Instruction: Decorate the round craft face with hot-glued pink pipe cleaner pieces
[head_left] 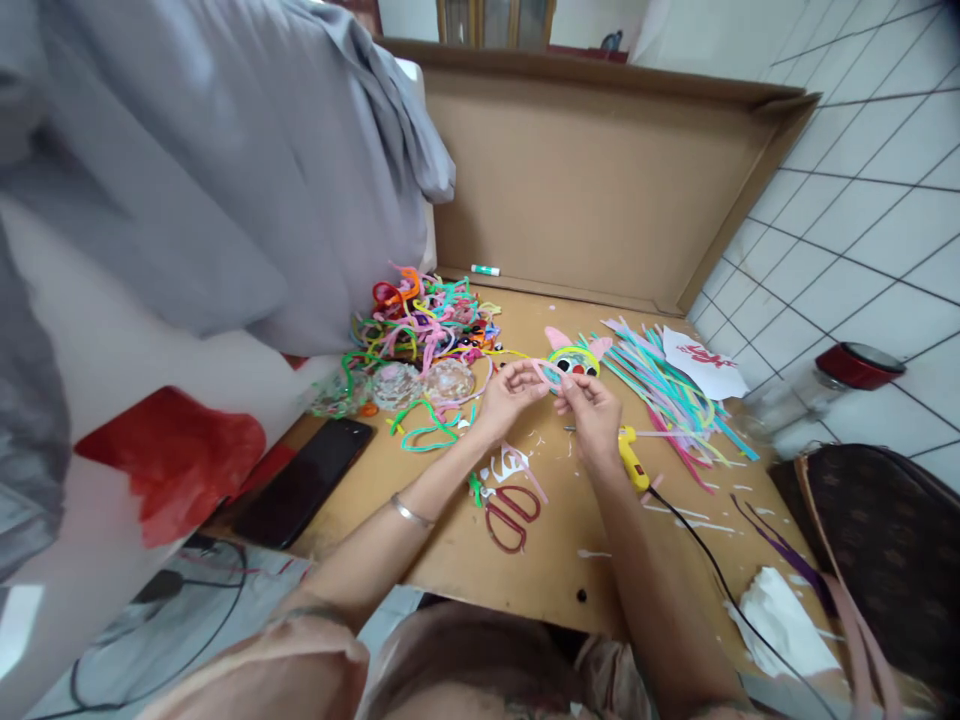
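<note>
A pink pipe cleaner (pixel 550 372), bent into a pointed loop, is held up between my two hands. My left hand (pixel 508 398) pinches its left end, and my right hand (pixel 592 408) pinches the other end. Just behind the fingers lies a small face craft (pixel 574 358) with pink ears, googly eyes and a red nose; its lower part is hidden. Under my right wrist sits a yellow hot glue gun (pixel 633 460). Scissors with dark red handles (pixel 511 516) lie between my forearms.
Colourful pipe cleaners are heaped (pixel 435 325) at the back left; straight ones (pixel 664 370) lie right. A black phone (pixel 307 485) rests left. A glass bottle (pixel 817 385), brown bag (pixel 885 540) and crumpled tissue (pixel 784 622) stand right. A cardboard wall (pixel 585 180) closes the back.
</note>
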